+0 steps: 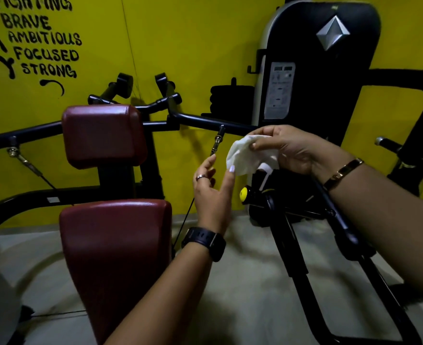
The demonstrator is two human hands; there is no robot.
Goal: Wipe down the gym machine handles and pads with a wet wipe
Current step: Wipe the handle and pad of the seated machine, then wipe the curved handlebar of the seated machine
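To the right of the upper pad [103, 135], level with its lower edge: one wet wipe [247, 155], white and bunched, held in the air and touching no part of the machine.

- One right hand [287, 148], further right of the upper pad. Its thumb and fingers [262, 131] pinch the top of the wet wipe. One bracelet [343, 170] on the wrist.
- One left hand [210, 192], below and to the right of the upper pad. Its fingers are loosely spread and grip nothing; the thumb tip touches the wipe's lower edge. One ring [201, 176] and one watch [205, 241].
- Two pads, both dark red: the upper pad itself, and one lower pad [115, 245] directly beneath it, nearer the camera.
- Four handles [124, 83], counted as black grip ends just above and behind the upper pad, two higher and two lower.
- One weight-stack housing [317, 70], black, well to the right of the upper pad.
- One yellow knob [244, 194], below and to the right of the upper pad.

Progress, as judged: the wipe is in hand but no surface is being wiped. Both pads show a sheen, which does not prove cleaning, so what has been wiped cannot be told. By this view, all four handles and both pads are left to do.
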